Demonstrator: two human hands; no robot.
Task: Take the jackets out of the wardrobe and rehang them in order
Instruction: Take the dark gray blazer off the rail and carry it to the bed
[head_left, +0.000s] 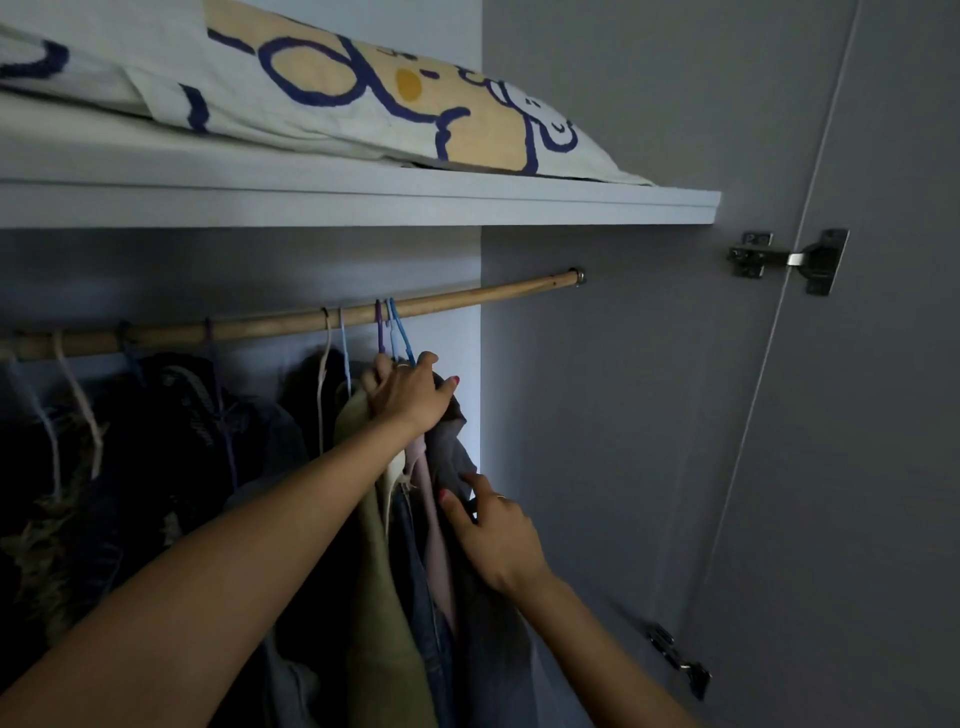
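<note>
No readable text, label, brand or number anywhere. Only dark-blue looping cartoon outlines and a yellow dot printed on the pillow (363, 98) lying on the shelf (363, 205), forming no legible letters.

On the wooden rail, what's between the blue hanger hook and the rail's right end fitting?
Nothing: in the head view the wooden rail runs bare from the blue hanger hook to the metal end fitting.
</note>
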